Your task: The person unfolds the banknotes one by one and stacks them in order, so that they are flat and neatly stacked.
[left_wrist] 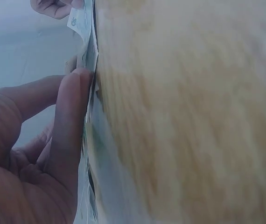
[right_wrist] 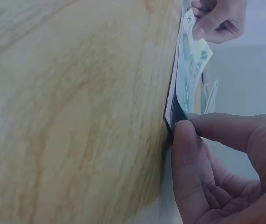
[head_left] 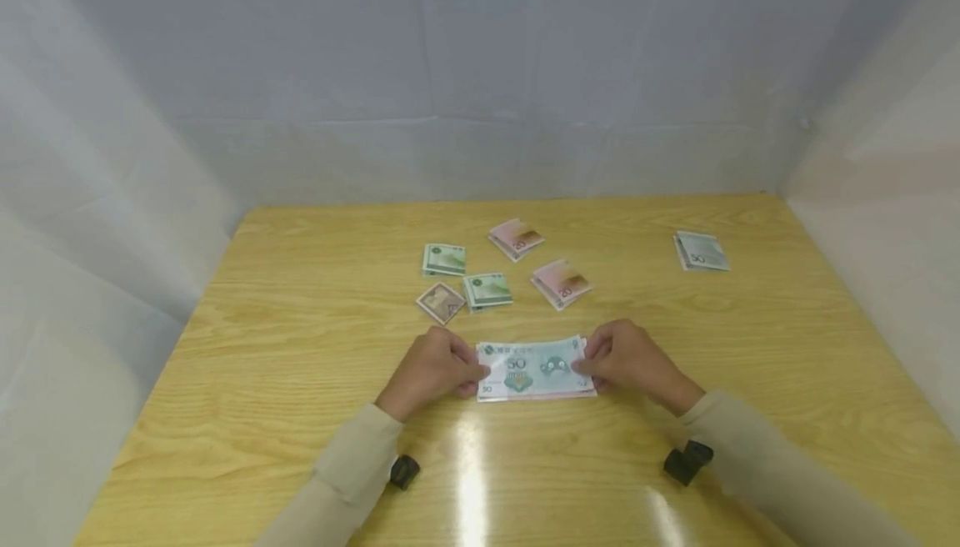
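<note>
A pale blue-green 50 banknote (head_left: 531, 368) lies flat and unfolded, face up, at the near middle of the table. The pinkish edge of another note shows beneath it. My left hand (head_left: 442, 370) pinches its left end, thumb on top. At the opposite end, my right hand (head_left: 626, 363) holds the note between thumb and index finger. In the right wrist view the top note (right_wrist: 187, 77) bows up from the one below, close over the table. The left wrist view shows the note's edge (left_wrist: 90, 56) almost edge-on beside the thumb.
Behind the hands lie folded notes: green ones (head_left: 487, 289), a brownish one (head_left: 441, 303) and pink 20 notes (head_left: 561, 283). A folded 50 note (head_left: 702, 251) sits apart at the back right. Pale cloth (head_left: 480, 155) hangs along the back and sides of the wooden table (head_left: 300, 338).
</note>
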Demonstrator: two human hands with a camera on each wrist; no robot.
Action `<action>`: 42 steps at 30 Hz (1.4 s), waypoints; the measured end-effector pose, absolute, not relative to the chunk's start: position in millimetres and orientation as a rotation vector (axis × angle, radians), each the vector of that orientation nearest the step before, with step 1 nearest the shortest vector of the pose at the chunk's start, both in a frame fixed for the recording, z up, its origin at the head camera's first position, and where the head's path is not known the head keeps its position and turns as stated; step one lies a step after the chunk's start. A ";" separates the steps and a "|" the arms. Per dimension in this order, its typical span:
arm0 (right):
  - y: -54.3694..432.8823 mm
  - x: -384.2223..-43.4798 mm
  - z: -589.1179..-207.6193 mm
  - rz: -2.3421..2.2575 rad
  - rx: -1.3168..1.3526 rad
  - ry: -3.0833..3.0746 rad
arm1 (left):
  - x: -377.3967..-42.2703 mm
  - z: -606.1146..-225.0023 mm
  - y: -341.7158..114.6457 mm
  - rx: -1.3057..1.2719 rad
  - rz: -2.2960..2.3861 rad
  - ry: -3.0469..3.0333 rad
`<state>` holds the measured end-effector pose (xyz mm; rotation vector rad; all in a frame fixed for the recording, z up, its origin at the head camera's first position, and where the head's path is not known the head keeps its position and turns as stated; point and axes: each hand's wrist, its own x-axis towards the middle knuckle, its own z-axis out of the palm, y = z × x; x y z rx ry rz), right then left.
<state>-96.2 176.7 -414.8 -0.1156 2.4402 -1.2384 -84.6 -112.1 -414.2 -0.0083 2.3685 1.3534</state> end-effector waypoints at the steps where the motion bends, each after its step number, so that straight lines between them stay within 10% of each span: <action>1: 176.3 -96.0 -414.7 -1.227 -0.115 2.443 | -84.8 -414.7 -112.2 0.005 1.344 2.376; 25: 186.2 -100.6 -420.9 -1.258 -0.102 2.436 | -86.2 -415.1 -112.4 0.093 1.227 2.462; 42: 283.6 -150.7 -400.9 -1.374 0.043 2.680 | -76.8 -404.6 -127.2 -0.008 1.668 2.194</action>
